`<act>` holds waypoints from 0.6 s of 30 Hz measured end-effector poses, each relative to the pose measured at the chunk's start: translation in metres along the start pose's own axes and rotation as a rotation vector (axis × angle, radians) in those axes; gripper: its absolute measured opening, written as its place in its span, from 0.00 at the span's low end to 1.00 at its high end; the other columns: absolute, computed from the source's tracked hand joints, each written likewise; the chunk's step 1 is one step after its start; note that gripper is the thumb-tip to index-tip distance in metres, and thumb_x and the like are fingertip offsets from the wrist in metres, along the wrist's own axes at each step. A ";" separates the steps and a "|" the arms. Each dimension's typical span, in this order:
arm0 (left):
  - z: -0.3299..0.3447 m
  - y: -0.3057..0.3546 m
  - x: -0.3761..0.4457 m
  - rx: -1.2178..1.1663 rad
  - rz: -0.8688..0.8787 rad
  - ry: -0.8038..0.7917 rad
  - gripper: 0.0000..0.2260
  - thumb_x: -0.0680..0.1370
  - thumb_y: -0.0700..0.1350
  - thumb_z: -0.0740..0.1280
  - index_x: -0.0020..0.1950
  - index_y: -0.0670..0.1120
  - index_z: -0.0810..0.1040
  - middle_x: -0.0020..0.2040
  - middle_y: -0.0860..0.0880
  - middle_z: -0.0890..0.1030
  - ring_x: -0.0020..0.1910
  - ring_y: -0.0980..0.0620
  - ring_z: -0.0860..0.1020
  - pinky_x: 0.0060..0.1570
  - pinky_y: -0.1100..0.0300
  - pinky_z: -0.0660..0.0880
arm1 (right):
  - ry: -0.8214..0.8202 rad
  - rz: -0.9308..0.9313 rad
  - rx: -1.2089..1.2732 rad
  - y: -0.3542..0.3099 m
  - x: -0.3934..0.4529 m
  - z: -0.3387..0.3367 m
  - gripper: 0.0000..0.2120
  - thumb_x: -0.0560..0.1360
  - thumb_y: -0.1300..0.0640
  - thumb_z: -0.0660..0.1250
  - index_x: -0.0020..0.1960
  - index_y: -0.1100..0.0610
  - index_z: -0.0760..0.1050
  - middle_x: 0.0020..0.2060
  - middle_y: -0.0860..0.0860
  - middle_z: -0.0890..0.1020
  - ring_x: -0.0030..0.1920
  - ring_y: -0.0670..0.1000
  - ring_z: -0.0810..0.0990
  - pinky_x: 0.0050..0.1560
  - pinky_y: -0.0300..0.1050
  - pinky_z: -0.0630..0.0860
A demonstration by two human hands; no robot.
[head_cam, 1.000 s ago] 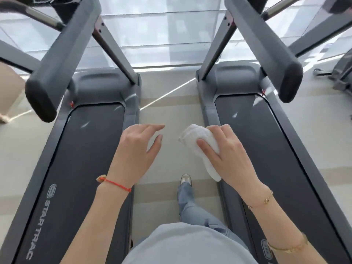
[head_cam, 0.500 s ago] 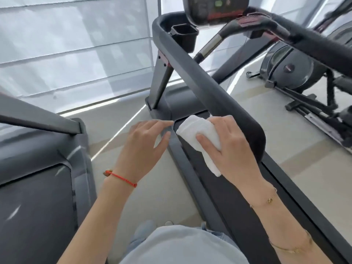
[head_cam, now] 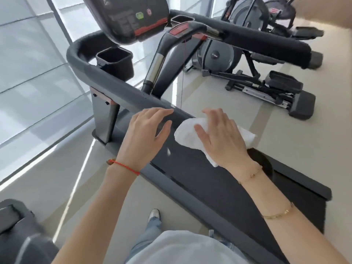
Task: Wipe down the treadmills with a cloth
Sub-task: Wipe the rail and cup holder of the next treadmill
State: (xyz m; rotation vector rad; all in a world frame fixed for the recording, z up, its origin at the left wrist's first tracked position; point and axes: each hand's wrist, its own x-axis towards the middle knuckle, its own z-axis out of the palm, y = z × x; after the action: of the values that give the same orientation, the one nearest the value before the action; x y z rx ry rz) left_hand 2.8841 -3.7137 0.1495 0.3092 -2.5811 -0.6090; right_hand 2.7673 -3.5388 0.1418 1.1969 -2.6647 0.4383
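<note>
A dark grey treadmill fills the middle, its padded left handrail (head_cam: 114,86) running from the console (head_cam: 129,16) down toward me. My right hand (head_cam: 222,138) holds a white folded cloth (head_cam: 187,133) and lays it over the near end of that handrail, thumb on top of the cloth. My left hand (head_cam: 146,134) hovers just left of the cloth with fingers relaxed and spread, close to the rail; contact is unclear. The black running belt (head_cam: 219,180) lies below my right forearm. The rail's end is hidden under the cloth.
A square cup holder (head_cam: 114,61) hangs by the console, with a red safety cord (head_cam: 182,73) dangling. The right handrail (head_cam: 266,42) crosses the top. An elliptical machine (head_cam: 247,69) stands at the right. A second treadmill's corner (head_cam: 17,235) shows at the bottom left. Windows line the left.
The view swung up and right from the two belts to the right treadmill's console. My right hand brought the cloth onto the handrail's near end; my left hand followed beside it.
</note>
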 end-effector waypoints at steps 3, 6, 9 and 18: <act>0.003 -0.024 0.028 -0.022 0.055 -0.075 0.14 0.82 0.46 0.62 0.67 0.47 0.76 0.63 0.51 0.79 0.65 0.51 0.73 0.68 0.48 0.67 | 0.053 0.105 -0.044 -0.002 0.002 0.014 0.22 0.82 0.44 0.50 0.67 0.57 0.65 0.58 0.54 0.74 0.55 0.56 0.75 0.57 0.53 0.72; 0.010 -0.045 0.054 -0.044 0.131 -0.149 0.14 0.81 0.45 0.63 0.67 0.47 0.76 0.63 0.51 0.78 0.65 0.50 0.73 0.67 0.46 0.68 | 0.205 0.227 -0.138 -0.004 0.006 0.020 0.18 0.81 0.45 0.56 0.62 0.56 0.72 0.56 0.54 0.75 0.56 0.56 0.74 0.61 0.53 0.69; 0.019 -0.059 0.073 -0.055 0.210 -0.219 0.14 0.81 0.45 0.63 0.66 0.46 0.77 0.63 0.50 0.79 0.65 0.48 0.74 0.66 0.45 0.69 | 0.270 0.388 -0.093 -0.016 0.028 0.028 0.15 0.81 0.47 0.59 0.50 0.56 0.78 0.45 0.51 0.77 0.45 0.52 0.76 0.50 0.49 0.73; 0.035 -0.080 0.088 -0.040 0.366 -0.344 0.13 0.82 0.47 0.61 0.64 0.47 0.78 0.60 0.51 0.81 0.62 0.49 0.76 0.72 0.49 0.62 | 0.106 0.425 -0.161 -0.025 -0.014 0.025 0.20 0.82 0.44 0.51 0.67 0.49 0.74 0.63 0.49 0.77 0.62 0.54 0.74 0.64 0.50 0.67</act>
State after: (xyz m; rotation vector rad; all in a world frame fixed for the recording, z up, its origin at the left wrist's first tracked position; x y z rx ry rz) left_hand 2.7998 -3.7986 0.1184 -0.3045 -2.8414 -0.6184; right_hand 2.7941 -3.5526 0.1192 0.5442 -2.7902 0.3273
